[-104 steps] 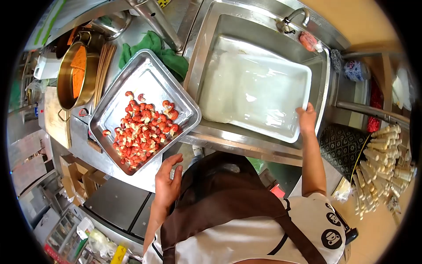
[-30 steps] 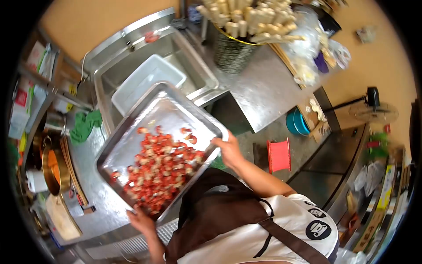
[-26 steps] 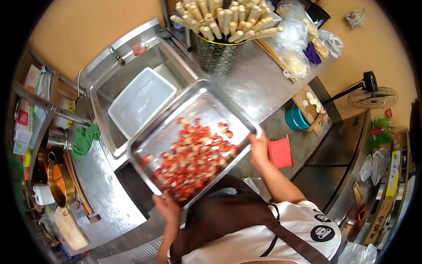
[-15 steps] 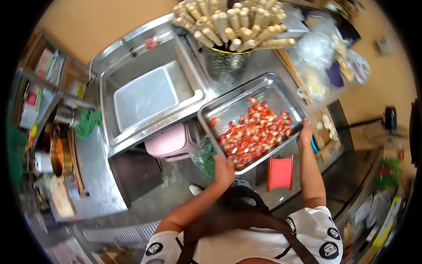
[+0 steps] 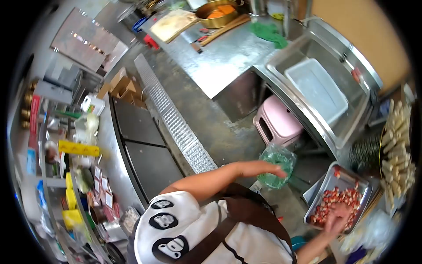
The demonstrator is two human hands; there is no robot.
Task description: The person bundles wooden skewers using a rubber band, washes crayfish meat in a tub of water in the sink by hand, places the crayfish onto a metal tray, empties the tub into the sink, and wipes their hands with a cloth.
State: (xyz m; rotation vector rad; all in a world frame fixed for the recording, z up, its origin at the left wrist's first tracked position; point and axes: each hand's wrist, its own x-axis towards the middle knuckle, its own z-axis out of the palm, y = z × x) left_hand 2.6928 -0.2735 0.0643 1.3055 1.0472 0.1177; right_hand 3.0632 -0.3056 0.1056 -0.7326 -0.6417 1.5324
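Observation:
A rectangular metal tray [image 5: 314, 196] at the lower right holds many small red-and-whitish chopped pieces [image 5: 336, 198]; their kind is not clear. It lies beside the sink and a patterned bucket, seemingly on the counter. My right hand [image 5: 336, 218] is over the near part of the tray, fingers apart, above or touching the pieces; which one I cannot tell. Stretched out in front of my body, my left hand [image 5: 266, 168] holds nothing, its fingers extended. Below it in the view is a clear-and-green plastic bag [image 5: 278, 177].
A sink [image 5: 303, 94] holds a white plastic tub [image 5: 314, 86]. A pink stool [image 5: 281, 119] stands under the counter edge. The patterned bucket [image 5: 367, 149] is full of wooden-handled sticks [image 5: 393, 149]. A metal floor grate [image 5: 176, 123] runs along a steel counter [image 5: 116, 154]. A brass pan [image 5: 215, 15] sits at the back.
My view has swung left, so the tray and sink appear farther right. My left hand has let go of the tray; my right hand has moved from its rim to over the pieces.

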